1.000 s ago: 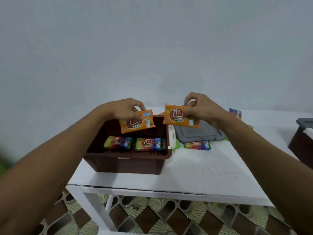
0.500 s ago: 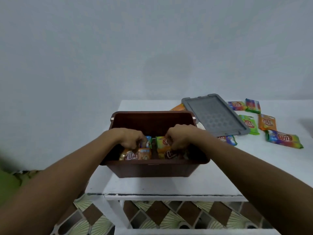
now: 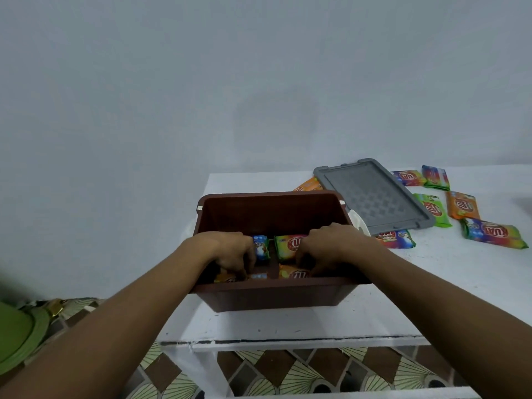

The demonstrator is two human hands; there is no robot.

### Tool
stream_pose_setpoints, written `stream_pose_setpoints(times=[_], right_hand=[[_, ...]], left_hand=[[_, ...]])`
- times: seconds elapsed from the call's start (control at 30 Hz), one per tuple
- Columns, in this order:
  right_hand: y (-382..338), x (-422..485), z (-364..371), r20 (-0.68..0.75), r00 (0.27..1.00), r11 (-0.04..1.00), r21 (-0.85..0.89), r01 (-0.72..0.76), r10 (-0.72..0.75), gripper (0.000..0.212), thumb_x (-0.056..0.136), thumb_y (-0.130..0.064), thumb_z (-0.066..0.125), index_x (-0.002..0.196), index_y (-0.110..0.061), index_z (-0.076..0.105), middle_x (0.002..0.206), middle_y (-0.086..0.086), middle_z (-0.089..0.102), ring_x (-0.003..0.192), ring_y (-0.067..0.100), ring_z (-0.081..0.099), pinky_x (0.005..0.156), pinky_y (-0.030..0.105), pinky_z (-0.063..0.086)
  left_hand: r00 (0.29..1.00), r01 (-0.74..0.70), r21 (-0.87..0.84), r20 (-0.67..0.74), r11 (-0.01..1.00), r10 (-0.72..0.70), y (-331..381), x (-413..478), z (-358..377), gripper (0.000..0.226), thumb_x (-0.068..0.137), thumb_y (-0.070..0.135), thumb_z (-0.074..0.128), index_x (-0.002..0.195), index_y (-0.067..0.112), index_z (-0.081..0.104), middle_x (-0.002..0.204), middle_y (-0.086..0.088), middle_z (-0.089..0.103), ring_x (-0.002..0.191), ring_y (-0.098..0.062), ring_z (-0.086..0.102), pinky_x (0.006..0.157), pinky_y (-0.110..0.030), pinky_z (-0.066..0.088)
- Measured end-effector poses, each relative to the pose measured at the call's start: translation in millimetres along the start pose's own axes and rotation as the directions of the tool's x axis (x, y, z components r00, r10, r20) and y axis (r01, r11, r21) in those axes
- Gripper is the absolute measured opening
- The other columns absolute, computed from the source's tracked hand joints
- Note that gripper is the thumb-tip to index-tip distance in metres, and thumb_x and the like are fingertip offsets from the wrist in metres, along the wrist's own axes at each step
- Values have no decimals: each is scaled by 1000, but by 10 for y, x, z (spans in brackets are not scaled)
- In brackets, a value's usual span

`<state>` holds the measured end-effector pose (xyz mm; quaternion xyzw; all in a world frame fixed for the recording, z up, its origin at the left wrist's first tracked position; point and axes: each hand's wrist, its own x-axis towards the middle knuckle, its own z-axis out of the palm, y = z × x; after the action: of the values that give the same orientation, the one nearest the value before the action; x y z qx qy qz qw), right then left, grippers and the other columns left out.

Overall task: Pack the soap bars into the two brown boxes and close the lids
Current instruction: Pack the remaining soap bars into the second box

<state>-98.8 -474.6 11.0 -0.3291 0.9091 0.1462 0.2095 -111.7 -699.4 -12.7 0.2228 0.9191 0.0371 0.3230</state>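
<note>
Brown plastic walls frame both hands as a person presses soap bars into an open box (image 3: 273,295) at the near edge of a white table (image 3: 431,283). The left hand (image 3: 227,250) curls down over an orange bar (image 3: 227,278) by the near wall; the right hand (image 3: 328,246) does the same on a second orange bar (image 3: 293,274). Fingers are bent onto the wrappers, but whether each is pinching its bar or has let go cannot be told. Two multicoloured bars (image 3: 288,246) lie behind them on the box floor.

Done well, the step likely means laying each bar flat and snug against its neighbour, keeping the layer level so the grey lid (image 3: 371,194), lying on the table just beyond the box, can seat later. Six or so loose bars (image 3: 493,233) lie scattered to the right, still to be packed.

A second ago both hands held the orange bars in the air above the box rim; half a second ago they were down inside, much as now. The second box is out of view.
</note>
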Motion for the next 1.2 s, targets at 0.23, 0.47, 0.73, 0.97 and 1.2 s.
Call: stream_pose_setpoints(times=[0.23,0.47,0.73,0.97,1.2], right_hand=[[-24,19,15,41,999,998,-60,-16,18,38,95,-43,53,132,-36,51,130,5,53,113,28,56,91,40,51],[-4,52,50,40,999,999,-33,27,-25,36,98,-38,52,133,-31,52,132,5,52,115,27,55,95,37,49],[113,173,-101,-131,991,993,114,-20,35,40,89,-21,66,127,-26,55,126,4,55,108,23,57,80,32,49],[141,365,17,-195,975,995,25,-100,103,44,88,-32,66,129,-23,52,119,8,58,104,27,59,83,41,51],[139,420,36,-228,964,991,0,-137,134,45,87,-36,68,125,-17,55,115,8,60,103,27,59,80,39,47]], left_hand=[[999,35,20,14,999,-36,3,-14,6,28,87,9,64,82,37,64,114,2,52,99,-24,60,85,-38,57],[999,19,22,26,1000,-20,14,-19,-1,31,89,4,58,92,34,66,115,2,52,100,-24,61,84,-37,57],[965,74,188,-262,979,-22,36,22,-187,19,82,24,73,89,23,56,102,1,57,84,-15,56,64,-27,46],[958,153,333,-280,930,-58,120,165,-207,48,84,32,71,127,20,53,120,-7,56,102,-25,59,70,-33,46],[944,181,443,-329,878,-29,68,159,-195,36,91,27,59,126,21,55,118,-8,59,103,-28,61,74,-37,46]])
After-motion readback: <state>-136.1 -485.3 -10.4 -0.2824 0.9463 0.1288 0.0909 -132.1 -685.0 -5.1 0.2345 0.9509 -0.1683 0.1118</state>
